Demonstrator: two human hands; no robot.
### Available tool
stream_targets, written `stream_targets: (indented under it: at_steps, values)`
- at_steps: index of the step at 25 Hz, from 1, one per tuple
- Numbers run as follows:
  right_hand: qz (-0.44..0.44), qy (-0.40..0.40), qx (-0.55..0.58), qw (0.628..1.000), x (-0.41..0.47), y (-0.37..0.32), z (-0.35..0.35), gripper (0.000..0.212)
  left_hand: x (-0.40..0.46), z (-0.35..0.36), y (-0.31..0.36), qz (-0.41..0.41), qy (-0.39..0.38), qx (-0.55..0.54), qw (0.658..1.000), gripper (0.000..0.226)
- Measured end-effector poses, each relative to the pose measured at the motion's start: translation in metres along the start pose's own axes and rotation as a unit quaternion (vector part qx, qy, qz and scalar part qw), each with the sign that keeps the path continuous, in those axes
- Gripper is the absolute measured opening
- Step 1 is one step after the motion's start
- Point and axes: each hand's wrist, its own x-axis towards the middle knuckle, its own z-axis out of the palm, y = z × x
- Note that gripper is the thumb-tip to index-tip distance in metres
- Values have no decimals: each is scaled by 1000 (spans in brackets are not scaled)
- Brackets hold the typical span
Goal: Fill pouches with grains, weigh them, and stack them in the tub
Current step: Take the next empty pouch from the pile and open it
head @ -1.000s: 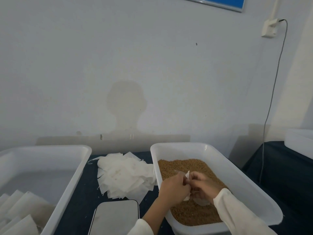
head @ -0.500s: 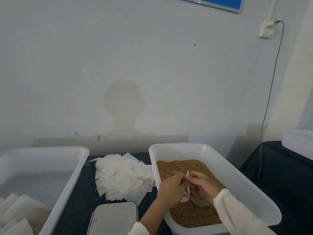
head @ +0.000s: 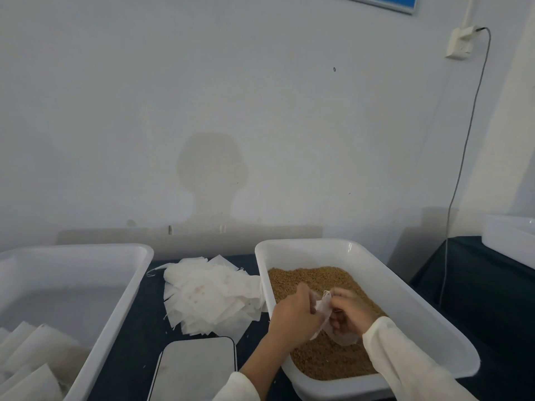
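Observation:
A white tub (head: 411, 311) on the right holds brown grains (head: 315, 280). Over the grains, my left hand (head: 292, 316) and my right hand (head: 351, 312) both pinch one thin white pouch (head: 324, 309) at its top edge, one on each side. The pouch hangs between them, its lower part just above the grain surface. A heap of empty white pouches (head: 208, 296) lies on the dark table between the two tubs. A second white tub (head: 72, 287) at the left holds several filled pouches (head: 31, 360) in its near corner. A flat scale (head: 197, 369) sits at the bottom centre.
The table has a dark cloth (head: 136, 337). Another white tub (head: 512, 241) stands on a dark surface at the far right. A cable (head: 460, 175) hangs down the wall from a socket (head: 460, 41). A plain wall rises behind the tubs.
My hands stay over the grains with the pouch; they have drawn slightly apart, so more of the pouch shows between them. The view shifted a little.

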Motion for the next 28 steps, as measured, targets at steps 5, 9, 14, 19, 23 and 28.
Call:
stream_targets:
  at_steps: [5,9,14,19,23,28]
  values:
    - [34,26,-36,998,0,2,-5,23,0,-3,2,20,12,3,1000,18]
    - [50,22,-31,998,-3,-1,-5,25,-1,-2,4,18,17,-2,1000,21]
    - [75,16,-27,997,-5,-3,-5,33,1,0,3,20,16,22,999,23]
    - [74,43,26,996,-3,-4,-10,30,-1,1,4,49,9,12,999,18]
    - [2,118,-375,920,-9,6,-36,5,-4,-4,7,77,46,3,996,18]
    - [93,15,-532,842,-21,9,-53,28,-5,-6,10,89,59,16,994,14]
